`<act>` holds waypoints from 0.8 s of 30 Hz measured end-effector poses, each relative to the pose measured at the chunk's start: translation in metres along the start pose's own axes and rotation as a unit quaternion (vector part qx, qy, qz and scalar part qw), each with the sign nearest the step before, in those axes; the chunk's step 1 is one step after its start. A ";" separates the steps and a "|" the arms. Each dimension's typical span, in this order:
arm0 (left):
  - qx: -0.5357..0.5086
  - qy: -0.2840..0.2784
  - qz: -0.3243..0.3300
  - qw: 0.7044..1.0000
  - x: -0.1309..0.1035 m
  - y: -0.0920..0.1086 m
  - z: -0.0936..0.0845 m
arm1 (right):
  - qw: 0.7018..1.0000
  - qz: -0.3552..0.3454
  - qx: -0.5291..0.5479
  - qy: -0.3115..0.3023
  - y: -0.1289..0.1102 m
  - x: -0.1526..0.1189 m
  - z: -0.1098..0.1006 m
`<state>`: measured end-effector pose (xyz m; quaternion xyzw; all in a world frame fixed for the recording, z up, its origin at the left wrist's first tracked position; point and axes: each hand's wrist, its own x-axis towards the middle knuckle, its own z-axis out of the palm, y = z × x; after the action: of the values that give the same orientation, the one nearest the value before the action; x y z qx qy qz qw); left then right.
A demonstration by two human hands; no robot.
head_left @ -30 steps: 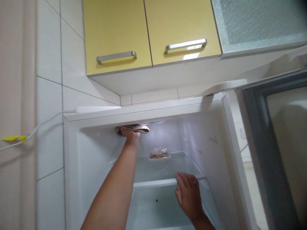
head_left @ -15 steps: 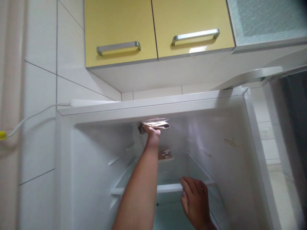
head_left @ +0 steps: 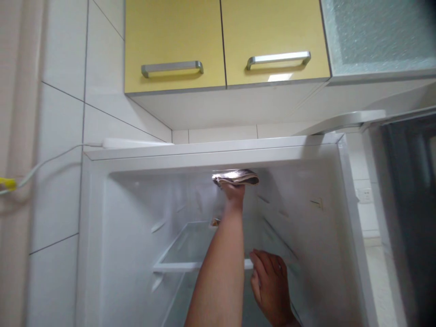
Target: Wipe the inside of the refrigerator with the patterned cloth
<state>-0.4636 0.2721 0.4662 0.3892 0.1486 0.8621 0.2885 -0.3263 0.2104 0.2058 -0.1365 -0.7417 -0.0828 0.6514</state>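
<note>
I look up into an open white fridge (head_left: 218,154). My left hand (head_left: 233,190) is raised inside it and presses a folded grey-brown cloth (head_left: 235,177) flat against the fridge ceiling. The hand is mostly hidden behind the cloth and my forearm. My right hand (head_left: 269,284) rests with its fingers on the front edge of the glass shelf (head_left: 177,265). A small tray of food (head_left: 214,222) at the back of the shelf shows only as a sliver beside my left arm.
Two yellow wall cupboards (head_left: 175,45) with metal bar handles hang above the fridge. The open fridge door (head_left: 405,204) stands at the right. White tiled wall is at the left, with a white cable (head_left: 51,159) running to the fridge top.
My left hand has slid the cloth along the fridge ceiling from left to right. The view has shifted, so my arm now covers the food tray. My right hand stays on the shelf edge.
</note>
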 end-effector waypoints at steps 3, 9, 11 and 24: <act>-0.042 0.060 0.067 0.995 0.003 0.060 -0.029 | 1.000 0.006 -0.003 0.005 0.001 -0.001 0.001; -0.088 0.120 0.146 0.978 -0.002 0.149 -0.056 | 1.000 -0.003 -0.009 0.005 0.002 -0.003 0.004; -0.093 0.109 0.141 0.979 -0.016 0.159 -0.050 | 1.000 -0.004 -0.015 0.003 0.003 -0.003 0.004; -0.032 0.095 0.283 0.954 -0.168 0.188 0.044 | 1.000 0.000 -0.017 -0.005 0.001 -0.003 -0.001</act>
<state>-0.4134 0.0222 0.4869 0.3224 0.0316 0.9456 0.0293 -0.3242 0.2104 0.2025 -0.1480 -0.7437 -0.0941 0.6451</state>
